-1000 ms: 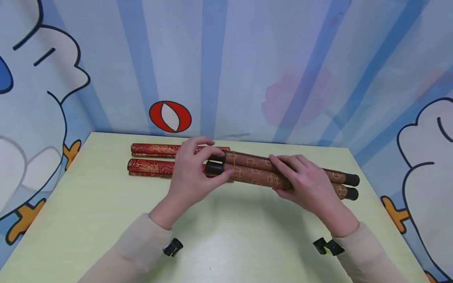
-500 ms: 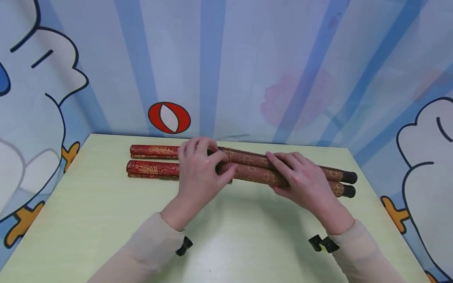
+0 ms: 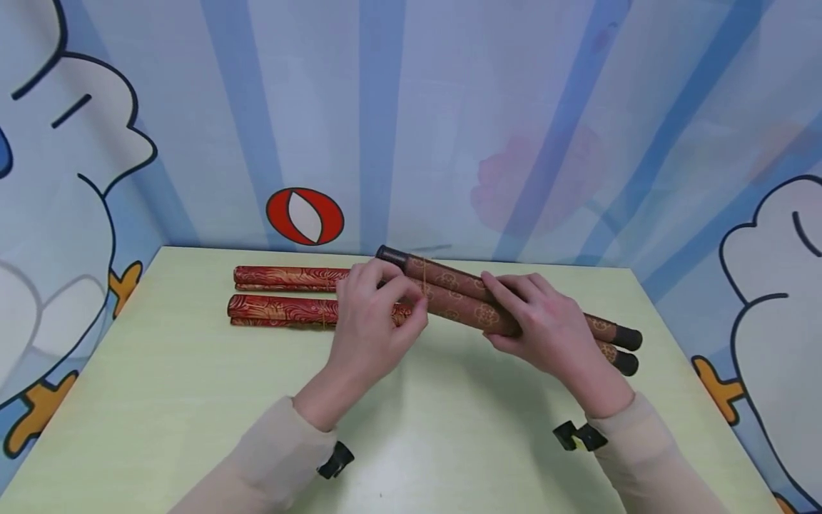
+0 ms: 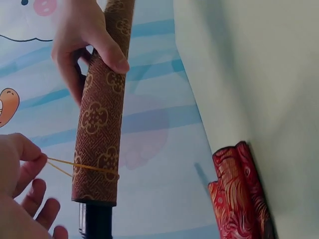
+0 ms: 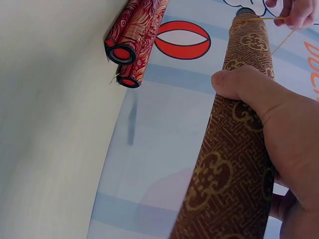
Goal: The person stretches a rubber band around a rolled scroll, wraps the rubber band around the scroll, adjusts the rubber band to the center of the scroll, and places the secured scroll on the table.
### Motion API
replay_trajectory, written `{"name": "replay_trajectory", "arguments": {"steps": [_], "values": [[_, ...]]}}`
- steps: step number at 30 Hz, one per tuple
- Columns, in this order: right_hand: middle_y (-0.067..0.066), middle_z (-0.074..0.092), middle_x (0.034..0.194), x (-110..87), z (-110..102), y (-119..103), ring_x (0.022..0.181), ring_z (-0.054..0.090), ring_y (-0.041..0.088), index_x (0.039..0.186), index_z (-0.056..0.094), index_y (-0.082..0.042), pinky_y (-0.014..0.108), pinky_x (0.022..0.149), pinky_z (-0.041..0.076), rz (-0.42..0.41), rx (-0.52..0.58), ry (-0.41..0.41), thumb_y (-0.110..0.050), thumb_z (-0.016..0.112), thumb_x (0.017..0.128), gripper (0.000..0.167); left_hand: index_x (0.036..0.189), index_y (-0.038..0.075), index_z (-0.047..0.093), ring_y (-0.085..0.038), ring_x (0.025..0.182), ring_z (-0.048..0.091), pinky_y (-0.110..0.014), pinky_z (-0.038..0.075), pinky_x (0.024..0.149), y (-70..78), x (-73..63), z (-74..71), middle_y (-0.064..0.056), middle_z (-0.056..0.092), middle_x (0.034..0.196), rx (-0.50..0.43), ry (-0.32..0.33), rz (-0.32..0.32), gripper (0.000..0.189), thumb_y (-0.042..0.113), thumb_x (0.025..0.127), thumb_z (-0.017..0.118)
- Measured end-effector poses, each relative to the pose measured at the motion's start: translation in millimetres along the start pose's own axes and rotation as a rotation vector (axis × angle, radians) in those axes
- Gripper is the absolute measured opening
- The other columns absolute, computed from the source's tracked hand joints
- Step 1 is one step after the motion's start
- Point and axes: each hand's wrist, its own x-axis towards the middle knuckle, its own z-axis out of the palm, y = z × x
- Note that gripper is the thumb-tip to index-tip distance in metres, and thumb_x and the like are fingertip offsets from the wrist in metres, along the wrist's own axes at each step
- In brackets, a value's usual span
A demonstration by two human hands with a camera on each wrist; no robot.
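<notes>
A brown scroll (image 3: 472, 308) with gold flower patterns and black knobs is rolled up as two parallel rolls, raised and slanting over the table. My right hand (image 3: 546, 328) grips it near the middle, thumb and fingers around the rolls. A thin yellow rubber band (image 4: 94, 168) loops round the scroll's left end. Pinched between the thumb and fingertips of my left hand (image 3: 372, 321), the band stretches away from the rolls, as the left wrist view shows. In the right wrist view the scroll (image 5: 224, 154) runs under my right thumb.
Two red and gold patterned rolls, a far one (image 3: 282, 278) and a near one (image 3: 276, 308), lie at the back left of the pale table (image 3: 193, 414). My left hand covers part of them. A printed backdrop (image 3: 437, 128) stands behind the table.
My left hand has moved right from the scroll's black knobs to the rubber band, and now pulls it outward. The scroll's left end has tilted up. My right hand keeps its grip.
</notes>
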Motion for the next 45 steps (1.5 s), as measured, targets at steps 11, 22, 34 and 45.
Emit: {"name": "replay_trajectory", "arguments": {"steps": [11, 22, 34, 45], "values": [[0.016, 0.073, 0.123, 2.3, -3.1, 4.2, 0.105, 0.069, 0.034, 0.15, 0.064, -0.011, 0.051, 0.064, 0.063, 0.068, 0.023, -0.059, -0.039, 0.099, 0.074, 0.088, 0.093, 0.012, 0.076, -0.017, 0.107, 0.067, -0.041, 0.059, 0.092, 7.0, -16.3, -2.9, -0.001, 0.071, 0.112, -0.447, -0.199, -0.086, 0.007, 0.006, 0.097, 0.074], [0.018, 0.072, 0.121, 4.1, -3.1, 4.3, 0.106, 0.071, 0.036, 0.15, 0.064, -0.011, 0.052, 0.067, 0.063, 0.08, 0.054, -0.064, -0.038, 0.098, 0.076, 0.086, 0.101, 0.007, 0.073, -0.017, 0.096, 0.075, -0.038, 0.064, 0.09, 11.6, -23.9, -0.9, -0.007, 0.076, 0.114, -0.743, -0.382, -0.157, 0.004, 0.005, 0.101, 0.07], [0.021, 0.07, 0.123, 2.1, -9.2, 11.1, 0.104, 0.071, 0.041, 0.148, 0.064, -0.009, 0.057, 0.07, 0.063, 0.106, 0.059, 0.002, -0.033, 0.098, 0.074, 0.085, 0.122, 0.016, 0.069, -0.013, 0.097, 0.077, -0.033, 0.063, 0.088, -4.1, -32.1, 6.4, -0.003, 0.077, 0.116, -0.553, -0.598, -0.406, 0.022, 0.032, 0.112, 0.059], [0.02, 0.07, 0.118, 0.5, -11.3, 15.7, 0.099, 0.071, 0.04, 0.147, 0.065, -0.008, 0.055, 0.066, 0.062, 0.101, 0.044, 0.035, -0.034, 0.098, 0.074, 0.084, 0.159, 0.009, 0.051, -0.037, 0.137, 0.062, -0.047, 0.056, 0.109, -8.3, -34.7, 11.0, -0.018, 0.055, 0.158, -0.721, -0.611, -0.773, 0.059, 0.047, 0.114, 0.047]]}}
